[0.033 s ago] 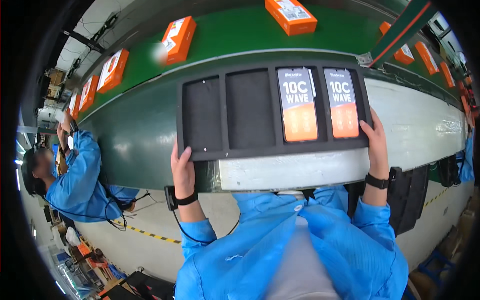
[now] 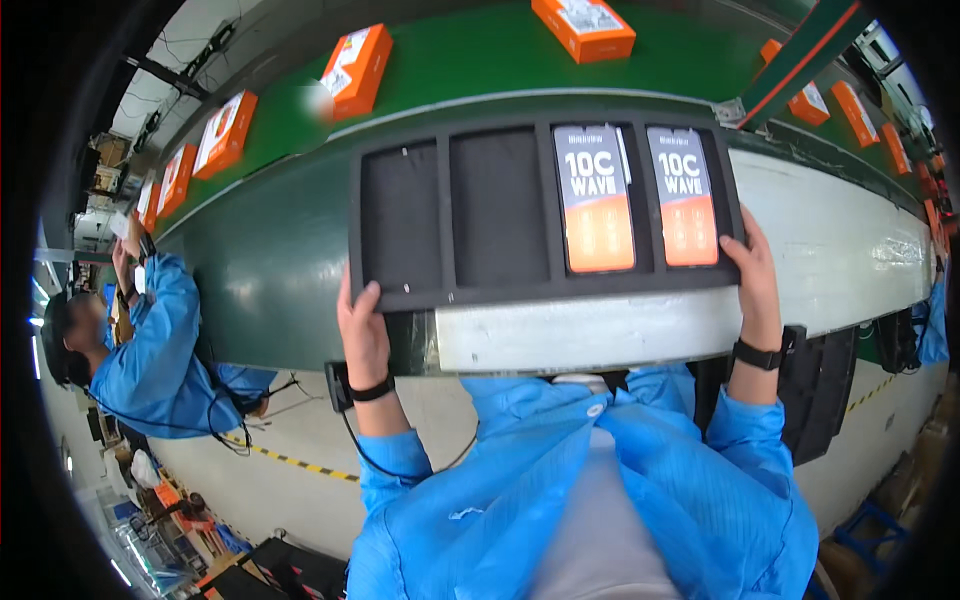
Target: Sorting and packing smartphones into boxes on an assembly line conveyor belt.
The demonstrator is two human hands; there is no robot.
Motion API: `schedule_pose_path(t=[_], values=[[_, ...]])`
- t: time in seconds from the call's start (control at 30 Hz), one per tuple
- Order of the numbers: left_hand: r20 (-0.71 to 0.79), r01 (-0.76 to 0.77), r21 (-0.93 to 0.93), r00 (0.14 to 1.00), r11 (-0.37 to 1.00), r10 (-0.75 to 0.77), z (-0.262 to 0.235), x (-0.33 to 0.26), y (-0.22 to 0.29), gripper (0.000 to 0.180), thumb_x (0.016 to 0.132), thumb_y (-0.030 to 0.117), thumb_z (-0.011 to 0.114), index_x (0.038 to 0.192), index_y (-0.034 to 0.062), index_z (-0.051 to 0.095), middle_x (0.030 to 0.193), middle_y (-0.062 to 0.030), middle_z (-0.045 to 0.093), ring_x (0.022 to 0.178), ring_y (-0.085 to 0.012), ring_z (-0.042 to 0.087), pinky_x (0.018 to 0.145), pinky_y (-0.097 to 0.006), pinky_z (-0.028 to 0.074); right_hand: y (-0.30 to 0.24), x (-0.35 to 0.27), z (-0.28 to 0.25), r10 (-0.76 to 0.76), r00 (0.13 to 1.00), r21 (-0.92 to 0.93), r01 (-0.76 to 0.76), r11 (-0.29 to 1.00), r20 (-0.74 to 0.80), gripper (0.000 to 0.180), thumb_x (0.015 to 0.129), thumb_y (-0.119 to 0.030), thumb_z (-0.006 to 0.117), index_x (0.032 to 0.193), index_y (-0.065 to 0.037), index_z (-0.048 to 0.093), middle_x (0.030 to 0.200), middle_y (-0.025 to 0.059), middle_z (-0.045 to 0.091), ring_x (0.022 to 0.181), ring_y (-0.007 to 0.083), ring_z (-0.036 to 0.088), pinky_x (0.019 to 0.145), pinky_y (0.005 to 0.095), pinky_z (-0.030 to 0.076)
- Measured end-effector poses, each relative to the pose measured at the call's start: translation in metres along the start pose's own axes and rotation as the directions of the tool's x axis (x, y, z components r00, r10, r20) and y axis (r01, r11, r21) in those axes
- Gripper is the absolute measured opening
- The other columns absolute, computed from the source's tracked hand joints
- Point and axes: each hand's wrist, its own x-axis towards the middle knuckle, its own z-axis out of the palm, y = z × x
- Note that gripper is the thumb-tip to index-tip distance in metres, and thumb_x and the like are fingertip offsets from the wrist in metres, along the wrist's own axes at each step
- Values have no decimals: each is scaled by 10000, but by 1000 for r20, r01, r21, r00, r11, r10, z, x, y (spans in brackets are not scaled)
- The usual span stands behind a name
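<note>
Blk 4-slot foam tray w/ 2 smartphones
Both face-up, tops twd 12 o'clock, in slots on 3 o'clock side; screens grey-over-orange.

tray btwn l hand & r hand, over bench; phones in its 2 r-most slots; boxes on belt behind; co-worker far l.
</note>
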Motion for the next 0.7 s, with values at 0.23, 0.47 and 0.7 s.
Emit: schedule_pose_path(t=[0.23,0.47,0.7], values=[[62,-194,-129,977,973,203,63,41,76,577,819,-43,481,1384,-106,381,1326,-199,522,1187,-261,544,1021,-350,424,-31,53,-34,1,958,362,-109,926,286,540,847,-28,510,1360,109,413,1404,173,466,1267,214,470,1077,309,335],[-71,-139,-310,990,941,123,51,39,83,48,806,-2,583,819,31,615,828,-96,635,862,-227,611,832,-357,500,-67,61,-42,-182,921,632,-85,771,346,555,960,-146,424,1452,63,274,1518,151,315,1410,225,288,1167,335,224],[-116,-336,682,827,649,550,50,-13,-21,415,850,63,570,1249,-52,576,1217,-105,604,1138,-194,550,990,-314,399,18,36,-82,-195,950,608,8,794,243,590,937,-156,465,1457,46,273,1517,155,304,1420,238,264,1165,361,212]])
